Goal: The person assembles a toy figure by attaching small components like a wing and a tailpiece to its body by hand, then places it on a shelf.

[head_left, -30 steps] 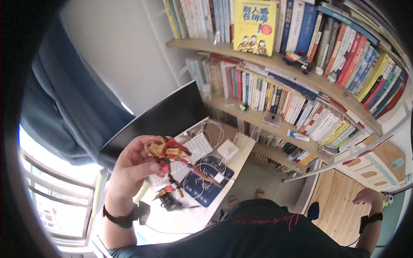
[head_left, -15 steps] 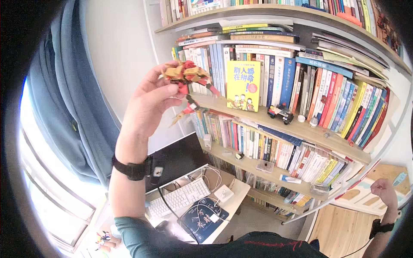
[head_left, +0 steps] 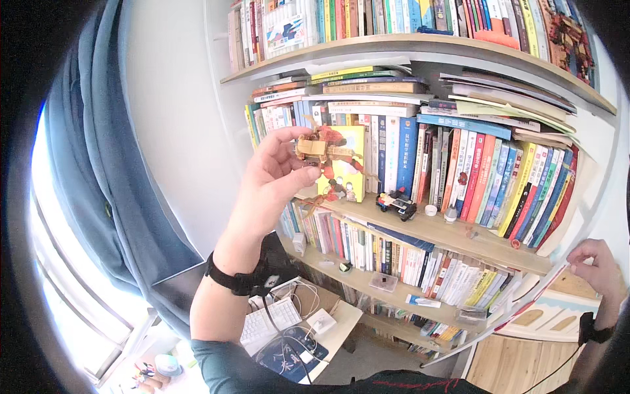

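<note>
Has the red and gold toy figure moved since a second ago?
Yes. The left hand raised the red and gold toy figure from above the desk to the yellow book on the shelf.

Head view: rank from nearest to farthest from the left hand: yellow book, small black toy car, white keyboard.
From the left hand, which holds the orange and red toy figure:
1. Yellow book, just behind the figure on the shelf.
2. Small black toy car, further right on that shelf.
3. White keyboard, far below on the desk.

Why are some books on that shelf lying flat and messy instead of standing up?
Several books and papers lie flat, stacked on top of the upright row of colourful books, some sticking out past the spines. The rows look packed, so these seem squeezed into the gap above.
</note>
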Tool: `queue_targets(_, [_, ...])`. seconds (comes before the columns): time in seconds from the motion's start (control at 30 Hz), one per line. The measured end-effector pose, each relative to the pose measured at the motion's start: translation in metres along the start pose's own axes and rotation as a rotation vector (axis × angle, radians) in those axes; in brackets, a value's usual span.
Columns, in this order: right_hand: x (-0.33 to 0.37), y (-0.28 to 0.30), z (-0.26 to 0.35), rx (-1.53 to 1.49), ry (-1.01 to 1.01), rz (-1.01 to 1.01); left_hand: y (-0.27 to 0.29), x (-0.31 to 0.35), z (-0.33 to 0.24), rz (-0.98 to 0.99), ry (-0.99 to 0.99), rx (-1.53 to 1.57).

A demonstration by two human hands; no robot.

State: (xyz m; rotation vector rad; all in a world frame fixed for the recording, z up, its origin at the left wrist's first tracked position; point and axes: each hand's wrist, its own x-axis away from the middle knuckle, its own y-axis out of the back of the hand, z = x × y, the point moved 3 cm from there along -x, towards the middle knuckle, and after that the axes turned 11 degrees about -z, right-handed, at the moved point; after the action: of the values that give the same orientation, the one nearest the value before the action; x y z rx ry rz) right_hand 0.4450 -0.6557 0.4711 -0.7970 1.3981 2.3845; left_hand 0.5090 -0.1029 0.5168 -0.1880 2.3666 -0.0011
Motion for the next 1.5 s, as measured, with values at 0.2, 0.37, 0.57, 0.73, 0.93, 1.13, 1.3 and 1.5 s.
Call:
queue_targets(0.2, [-0.035,-0.005,0.058,-0.104,0.148,0.007,-0.009,0.006,0.009,0.024,-0.031,0.033])
queue_targets(0.37, [-0.048,-0.003,0.121,-0.058,0.221,0.019,-0.001,0.002,0.011,0.034,0.012,0.126])
queue_targets(0.57, [-0.077,0.002,0.185,-0.126,0.346,-0.227,0.017,0.01,0.005,0.042,0.126,0.273])
queue_targets(0.73, [-0.124,-0.019,0.23,-0.159,0.479,-0.549,0.027,0.023,0.022,0.088,0.168,0.359])
queue_targets(0.93, [-0.188,-0.044,0.267,0.118,0.639,-0.856,0.039,0.037,0.043,0.092,0.263,0.44])
queue_targets(1.13, [-0.234,-0.08,0.28,0.417,0.58,-1.183,0.054,0.048,0.045,0.013,0.342,0.452])
queue_targets(1.3, [-0.246,-0.083,0.282,0.361,0.532,-1.18,0.061,0.053,0.048,-0.053,0.335,0.432])
queue_targets(1.5, [-0.242,-0.079,0.287,0.335,0.662,-1.283,0.063,0.055,0.049,-0.011,0.389,0.429])
